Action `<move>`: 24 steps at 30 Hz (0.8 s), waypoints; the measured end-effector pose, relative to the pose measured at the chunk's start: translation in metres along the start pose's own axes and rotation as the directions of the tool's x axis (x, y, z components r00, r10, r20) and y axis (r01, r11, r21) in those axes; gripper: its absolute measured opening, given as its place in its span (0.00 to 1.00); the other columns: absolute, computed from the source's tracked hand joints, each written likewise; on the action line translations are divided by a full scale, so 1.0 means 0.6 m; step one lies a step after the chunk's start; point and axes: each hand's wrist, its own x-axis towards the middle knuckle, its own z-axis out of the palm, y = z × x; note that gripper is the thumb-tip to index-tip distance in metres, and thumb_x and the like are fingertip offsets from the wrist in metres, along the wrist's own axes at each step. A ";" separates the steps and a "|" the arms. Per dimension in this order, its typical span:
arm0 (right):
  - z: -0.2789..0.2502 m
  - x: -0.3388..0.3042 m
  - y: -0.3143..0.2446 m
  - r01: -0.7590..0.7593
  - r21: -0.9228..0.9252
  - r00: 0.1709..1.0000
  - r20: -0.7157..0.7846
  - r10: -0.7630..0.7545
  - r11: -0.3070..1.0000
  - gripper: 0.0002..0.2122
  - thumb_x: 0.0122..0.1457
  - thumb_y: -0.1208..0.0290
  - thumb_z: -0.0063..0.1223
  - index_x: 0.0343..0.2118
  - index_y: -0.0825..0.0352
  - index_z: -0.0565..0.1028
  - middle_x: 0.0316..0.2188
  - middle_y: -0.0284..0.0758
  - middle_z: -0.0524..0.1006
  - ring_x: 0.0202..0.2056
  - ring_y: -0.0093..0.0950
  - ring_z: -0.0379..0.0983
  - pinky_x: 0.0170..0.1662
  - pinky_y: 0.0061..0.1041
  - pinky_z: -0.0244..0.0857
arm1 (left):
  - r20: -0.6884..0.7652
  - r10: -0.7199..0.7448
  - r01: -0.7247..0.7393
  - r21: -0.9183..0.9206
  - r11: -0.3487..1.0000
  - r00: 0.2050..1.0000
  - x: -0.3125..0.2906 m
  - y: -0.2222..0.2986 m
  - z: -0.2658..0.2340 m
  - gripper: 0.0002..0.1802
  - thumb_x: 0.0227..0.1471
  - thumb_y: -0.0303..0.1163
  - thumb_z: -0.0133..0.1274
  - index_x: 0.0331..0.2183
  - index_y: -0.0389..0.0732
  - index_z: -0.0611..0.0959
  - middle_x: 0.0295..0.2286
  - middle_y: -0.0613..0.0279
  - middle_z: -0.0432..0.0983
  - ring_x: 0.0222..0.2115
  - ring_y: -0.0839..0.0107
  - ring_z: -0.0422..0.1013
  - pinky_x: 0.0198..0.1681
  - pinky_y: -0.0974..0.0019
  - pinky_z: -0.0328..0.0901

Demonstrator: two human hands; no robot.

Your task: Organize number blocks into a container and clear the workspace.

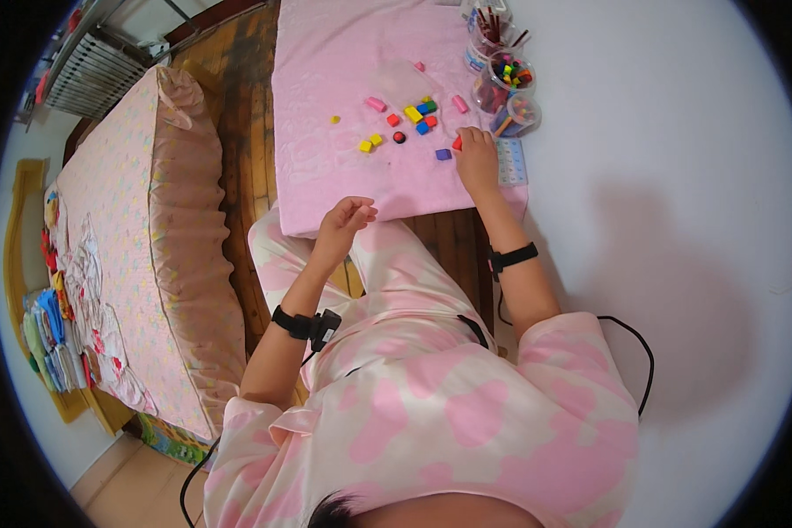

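- A red block [457, 143] lay on the pink cloth [326, 106] covering the desk, at the cloth's right side, pinched by the fingers [466, 136] of the right hand [476, 160].
- A purple block [443, 154] sat just beside that hand.
- The left hand [345, 220] hovered at the cloth's near edge, fingers loosely curled, holding nothing.
- Yellow, red, blue and pink blocks [414, 114] lay scattered mid-cloth.
- Clear jars of coloured pieces [504, 79] stood beyond the right hand.
- A bed [123, 229] ran along the person's left.
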 end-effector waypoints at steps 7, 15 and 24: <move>0.070 -0.018 -0.071 -0.162 0.251 0.986 0.070 0.148 0.954 0.27 0.50 0.79 0.65 0.54 0.69 0.69 0.52 0.48 0.70 0.52 0.48 0.70 0.55 0.41 0.67 | -0.158 0.074 -0.051 0.145 0.988 0.985 0.064 -0.043 -0.026 0.17 0.63 0.29 0.53 0.52 0.37 0.76 0.42 0.59 0.79 0.41 0.73 0.76 0.46 0.67 0.71; 0.067 0.073 -0.129 -0.033 0.555 0.999 0.038 0.014 0.832 0.28 0.50 0.73 0.67 0.54 0.68 0.69 0.51 0.47 0.70 0.54 0.46 0.67 0.58 0.40 0.64 | -0.255 0.382 -0.216 0.502 0.838 0.889 0.176 -0.050 -0.061 0.25 0.50 0.23 0.62 0.51 0.37 0.75 0.44 0.53 0.74 0.39 0.63 0.74 0.43 0.63 0.72; 0.113 0.224 -0.108 -0.243 0.072 0.968 0.081 0.237 0.967 0.41 0.40 0.56 0.75 0.53 0.73 0.66 0.52 0.53 0.68 0.54 0.50 0.65 0.58 0.45 0.62 | -0.242 0.387 -0.228 0.501 0.835 0.890 0.222 -0.072 -0.063 0.29 0.48 0.23 0.63 0.53 0.37 0.74 0.47 0.51 0.70 0.41 0.61 0.72 0.47 0.64 0.71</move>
